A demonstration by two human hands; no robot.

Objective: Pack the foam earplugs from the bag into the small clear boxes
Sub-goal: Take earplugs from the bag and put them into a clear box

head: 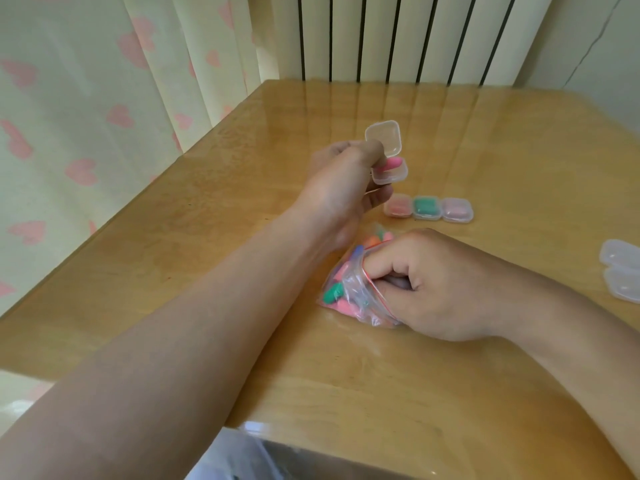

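Left grip (346, 181): fingers curled round a small clear hinged box (390, 172), lid up, one pink foam earplug (393, 164) inside; forearm stretched forward. Right grip (433, 282): fingers curled into the mouth of the clear zip bag of mixed-colour earplugs (346, 289), pinching its edge. The bag lies on the glossy yellow wooden table (485, 393). Three filled closed boxes (428, 209) stand in a row just beyond. Empty clear boxes (621, 271) lie at the right edge. Heart-print curtain (86, 133) left, ribbed radiator (398, 36) behind.

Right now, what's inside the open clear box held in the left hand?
One pink foam earplug lies in the open clear box, lid hinged up. The thumb of the left hand covers its left part, so a second earplug there cannot be seen.
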